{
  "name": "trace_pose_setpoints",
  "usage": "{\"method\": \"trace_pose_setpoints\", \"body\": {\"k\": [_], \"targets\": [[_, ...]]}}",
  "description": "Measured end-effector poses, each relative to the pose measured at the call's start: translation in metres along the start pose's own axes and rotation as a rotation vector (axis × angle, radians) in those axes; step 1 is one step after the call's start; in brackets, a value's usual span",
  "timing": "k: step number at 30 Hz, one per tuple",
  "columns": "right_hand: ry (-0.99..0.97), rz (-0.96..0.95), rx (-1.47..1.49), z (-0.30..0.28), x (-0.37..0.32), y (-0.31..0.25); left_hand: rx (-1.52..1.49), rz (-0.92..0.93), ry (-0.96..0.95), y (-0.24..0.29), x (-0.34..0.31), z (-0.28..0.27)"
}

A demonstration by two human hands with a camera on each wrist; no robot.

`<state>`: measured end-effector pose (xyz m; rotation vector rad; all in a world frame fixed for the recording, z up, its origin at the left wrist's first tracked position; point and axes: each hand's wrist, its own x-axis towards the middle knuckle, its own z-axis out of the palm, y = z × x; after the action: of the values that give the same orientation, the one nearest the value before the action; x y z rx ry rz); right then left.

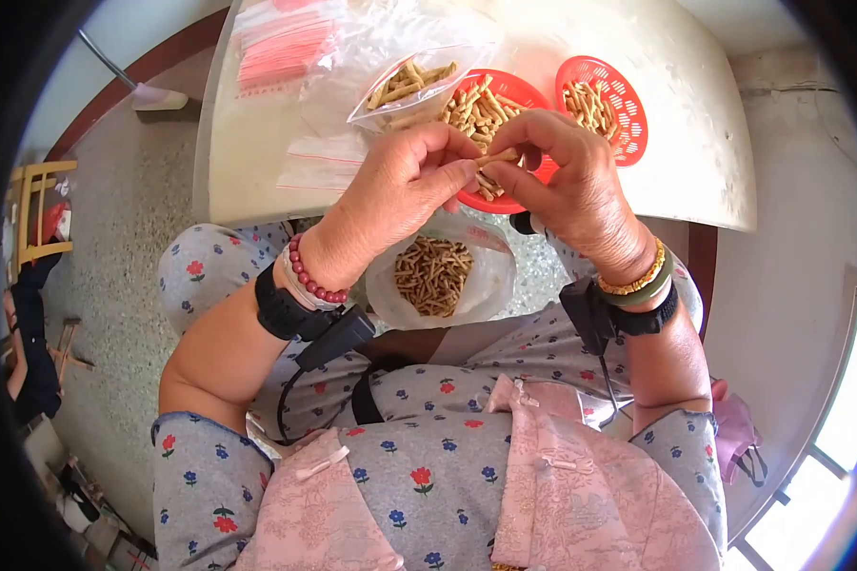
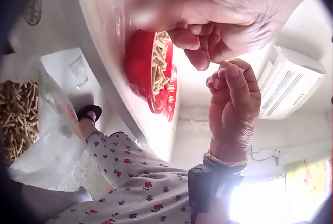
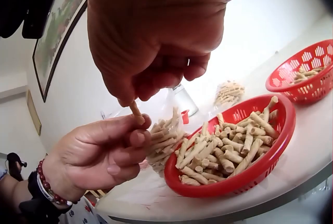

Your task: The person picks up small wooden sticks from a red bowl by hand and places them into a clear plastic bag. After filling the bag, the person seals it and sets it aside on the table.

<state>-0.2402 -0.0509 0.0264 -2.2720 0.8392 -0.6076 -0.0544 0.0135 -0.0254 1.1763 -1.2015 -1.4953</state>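
Over the near edge of the table, my left hand (image 1: pixel 400 186) and right hand (image 1: pixel 571 176) meet, pinching one short tan stick (image 3: pixel 137 110) between thumbs and fingertips. The stick looks slim and rough, like a piece of dried root or a snack stick; its kind cannot be told. Just beyond and below the hands stands a red plastic basket (image 3: pixel 283 151) heaped with similar sticks (image 3: pixel 229 148). Beside it, to the left, an open clear plastic bag (image 1: pixel 376 116) stands partly filled with sticks. In the head view my hands cover part of the basket.
A second red basket (image 1: pixel 635 105) with fewer sticks is at the right. Flat plastic bags with pink print (image 1: pixel 286 48) lie stacked at the back left, more bags (image 1: pixel 319 162) nearer. Below the table edge, a large open bag (image 1: pixel 495 285) holds darker brown sticks (image 1: pixel 433 276).
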Motion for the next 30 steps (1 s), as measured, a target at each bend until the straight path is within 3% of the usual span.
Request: {"method": "trace_pose_setpoints", "body": {"k": [5,7,11,16,30], "targets": [[-0.013,0.091,0.185,0.011,-0.001,0.001,-0.109,-0.015,-0.063,-0.003,0.000,0.003],[0.020,-0.007,0.101,0.012,-0.001,0.005,-0.155,-0.011,-0.094,-0.002,-0.001,0.003],[0.083,0.043,0.022,0.008,-0.002,0.003,-0.081,-0.027,-0.031,0.001,-0.002,0.003],[0.114,-0.129,-0.266,0.004,0.001,0.007,-0.177,0.016,0.036,0.009,-0.005,0.003],[0.089,-0.158,-0.217,-0.002,-0.002,0.000,-0.062,0.009,0.016,0.003,-0.004,-0.002]]}}
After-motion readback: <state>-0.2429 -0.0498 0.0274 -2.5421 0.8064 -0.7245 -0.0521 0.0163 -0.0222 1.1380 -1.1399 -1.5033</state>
